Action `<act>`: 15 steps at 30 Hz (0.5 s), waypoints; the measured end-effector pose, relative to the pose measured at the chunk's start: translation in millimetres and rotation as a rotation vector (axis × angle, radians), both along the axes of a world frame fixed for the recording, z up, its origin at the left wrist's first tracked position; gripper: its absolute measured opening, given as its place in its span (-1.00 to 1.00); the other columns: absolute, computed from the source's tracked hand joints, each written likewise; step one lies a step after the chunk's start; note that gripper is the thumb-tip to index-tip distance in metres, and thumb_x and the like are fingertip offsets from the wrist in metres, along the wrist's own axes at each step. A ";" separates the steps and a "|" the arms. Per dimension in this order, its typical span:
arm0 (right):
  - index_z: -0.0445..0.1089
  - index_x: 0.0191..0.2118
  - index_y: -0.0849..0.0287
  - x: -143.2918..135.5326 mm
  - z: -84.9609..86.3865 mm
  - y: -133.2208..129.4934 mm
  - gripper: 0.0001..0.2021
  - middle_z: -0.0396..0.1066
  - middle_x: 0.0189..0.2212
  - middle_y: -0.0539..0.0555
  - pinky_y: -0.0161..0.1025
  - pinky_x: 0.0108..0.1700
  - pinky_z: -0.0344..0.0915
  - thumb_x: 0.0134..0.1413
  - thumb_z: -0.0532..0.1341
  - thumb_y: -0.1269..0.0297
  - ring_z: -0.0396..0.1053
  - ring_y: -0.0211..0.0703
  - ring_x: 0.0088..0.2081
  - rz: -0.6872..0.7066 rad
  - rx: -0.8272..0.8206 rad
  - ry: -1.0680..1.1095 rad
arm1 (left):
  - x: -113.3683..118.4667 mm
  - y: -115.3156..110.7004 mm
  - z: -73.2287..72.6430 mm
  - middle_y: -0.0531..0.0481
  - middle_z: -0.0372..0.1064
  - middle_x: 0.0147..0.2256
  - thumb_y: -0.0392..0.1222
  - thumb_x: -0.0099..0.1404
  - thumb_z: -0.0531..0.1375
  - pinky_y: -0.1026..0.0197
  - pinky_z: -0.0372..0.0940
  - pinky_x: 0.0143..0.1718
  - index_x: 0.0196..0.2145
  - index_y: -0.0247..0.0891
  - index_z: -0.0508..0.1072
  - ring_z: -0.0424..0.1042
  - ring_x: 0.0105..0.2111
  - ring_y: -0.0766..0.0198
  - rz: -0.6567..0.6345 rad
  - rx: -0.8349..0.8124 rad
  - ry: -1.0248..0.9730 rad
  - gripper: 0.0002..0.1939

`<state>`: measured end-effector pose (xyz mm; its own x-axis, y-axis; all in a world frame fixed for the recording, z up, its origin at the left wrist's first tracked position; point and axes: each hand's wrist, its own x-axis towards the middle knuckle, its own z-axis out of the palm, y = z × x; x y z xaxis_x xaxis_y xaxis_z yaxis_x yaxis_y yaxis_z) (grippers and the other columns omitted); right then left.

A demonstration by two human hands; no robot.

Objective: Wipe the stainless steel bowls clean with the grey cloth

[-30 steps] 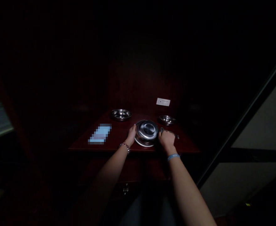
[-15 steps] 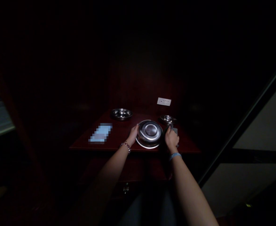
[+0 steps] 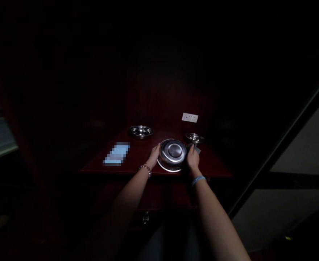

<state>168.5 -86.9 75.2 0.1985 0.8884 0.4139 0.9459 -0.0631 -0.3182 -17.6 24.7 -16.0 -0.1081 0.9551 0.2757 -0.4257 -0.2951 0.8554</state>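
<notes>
A shiny metal bowl (image 3: 173, 155) is held bottom side out above the front of the dark red table (image 3: 148, 148), its base ring facing me. My left hand (image 3: 154, 154) grips the bowl's left rim, with a beaded bracelet on that wrist. At the bowl's right edge, my right hand (image 3: 193, 157) is closed on a dark grey cloth (image 3: 197, 149), pressed against or right beside the rim; the fingertips are partly hidden. A blue band circles the right wrist.
One metal bowl (image 3: 141, 132) stands at the back left of the table, and a smaller metal dish (image 3: 194, 138) at the back right. A pixelated bright rectangle (image 3: 117, 153) lies at left. On the back panel is a white socket plate (image 3: 190, 117). Surroundings are very dark.
My right hand and the cloth have moved left, up to the bowl's right edge. The left hand and the bowl stay nearly in place.
</notes>
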 end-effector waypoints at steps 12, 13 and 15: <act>0.17 0.39 0.37 -8.9 -9.7 18.8 -0.26 0.36 0.26 0.35 -0.18 0.20 0.27 0.44 -0.43 0.07 0.36 -0.05 0.26 0.118 0.101 0.483 | 0.4 3.9 -2.6 -0.18 0.61 -0.22 0.22 0.20 0.31 0.00 0.33 0.04 -0.26 -0.30 0.61 0.52 -0.16 0.03 0.011 -0.008 0.016 -0.53; 0.17 0.39 0.37 -9.3 -11.7 19.5 -0.27 0.35 0.27 0.35 -0.17 0.22 0.25 0.45 -0.40 0.06 0.33 -0.05 0.29 0.158 0.127 0.487 | 0.2 3.5 -2.1 -0.18 0.61 -0.23 0.22 0.20 0.31 0.01 0.33 0.03 -0.27 -0.31 0.61 0.52 -0.17 0.03 0.012 -0.011 0.012 -0.53; 0.15 0.41 0.35 -9.7 -15.0 21.0 -0.29 0.32 0.29 0.33 -0.15 0.27 0.21 0.45 -0.37 0.05 0.26 -0.07 0.33 0.226 0.176 0.498 | -0.1 2.6 -1.2 -0.18 0.61 -0.25 0.22 0.18 0.32 0.01 0.34 0.03 -0.27 -0.31 0.61 0.52 -0.16 0.03 0.016 -0.017 0.001 -0.53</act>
